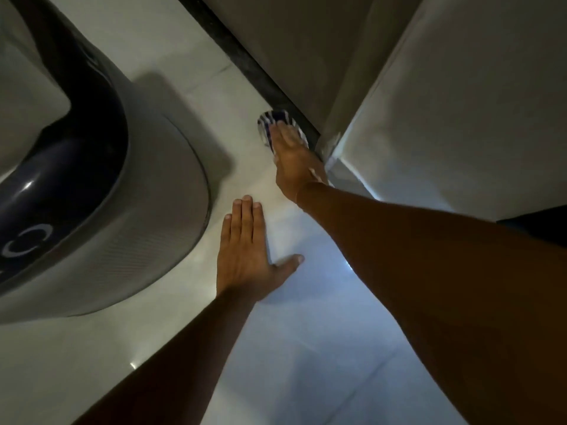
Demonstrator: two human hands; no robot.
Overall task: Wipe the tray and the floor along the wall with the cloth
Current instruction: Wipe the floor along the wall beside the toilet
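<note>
A blue-and-white striped cloth (270, 122) lies on the pale tiled floor (306, 348), right beside the dark skirting strip (260, 75) at the foot of the wall. My right hand (293, 161) presses flat on the cloth, and its fingers cover most of it. My left hand (245, 256) rests flat on the floor nearer to me, fingers together and thumb spread, with nothing in it. No tray can be made out.
A large rounded grey appliance (138, 210) with a glossy dark top stands on the floor to the left. The beige wall (306, 41) runs along the back. A pale wall corner (445, 118) juts out on the right, close to my right wrist.
</note>
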